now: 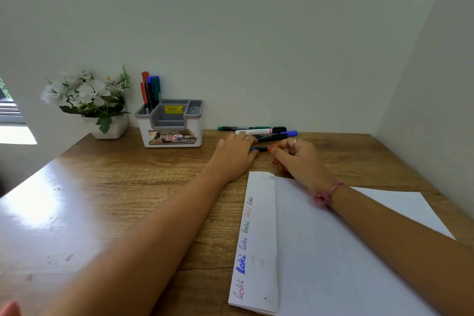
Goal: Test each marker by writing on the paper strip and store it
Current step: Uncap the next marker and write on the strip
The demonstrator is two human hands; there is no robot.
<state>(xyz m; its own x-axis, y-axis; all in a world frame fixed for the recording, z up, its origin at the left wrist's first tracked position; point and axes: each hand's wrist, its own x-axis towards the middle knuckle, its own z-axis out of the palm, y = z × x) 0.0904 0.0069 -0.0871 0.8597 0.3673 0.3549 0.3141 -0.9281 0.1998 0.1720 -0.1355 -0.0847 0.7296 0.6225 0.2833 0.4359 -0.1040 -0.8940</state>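
Both my hands meet on a thin black marker [261, 149] just above the desk. My left hand [234, 155] grips its left end and my right hand [298, 156] pinches its right end, curled fingers hiding that tip. A white paper strip [261, 226] with several handwritten words in red, blue and black lies on a larger white sheet [333, 251] in front of me. Several loose markers [261, 131] lie along the wall behind my hands. A grey and white organiser [171, 124] at the back holds several markers [150, 91] upright in its left compartment.
A white pot of white flowers [88, 100] stands left of the organiser, at the back of the wooden desk [123, 187]. Walls close the desk at the back and on the right. A bright window patch falls on the left.
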